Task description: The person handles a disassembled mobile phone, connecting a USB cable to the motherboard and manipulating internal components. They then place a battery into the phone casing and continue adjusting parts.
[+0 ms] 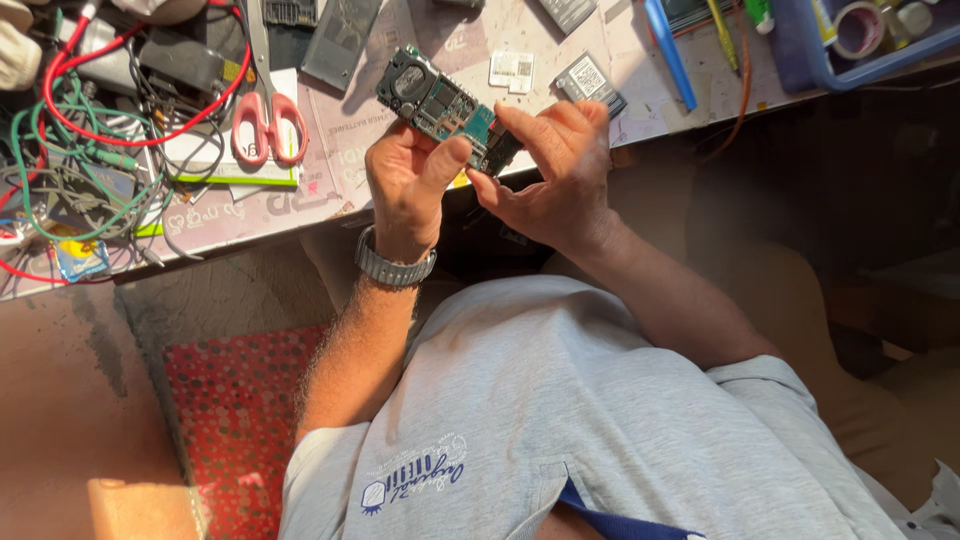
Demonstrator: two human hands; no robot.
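Observation:
A long green circuit board (440,102) with a round black part at its far end is held over the near edge of the workbench. My left hand (408,182), with a grey metal watch on the wrist, grips the board's near half, thumb laid on top. My right hand (555,170) pinches the board's near end between thumb and fingers, where a small dark part sits. Both forearms rise from a grey shirt below.
Red-handled scissors (266,112) lie left of the board among red, green and black wires (90,120). Small white and dark chips (512,70) and a blue pen (668,52) lie behind. A blue tray (800,50) with tape stands at the back right. A red patterned mat (240,420) covers the floor.

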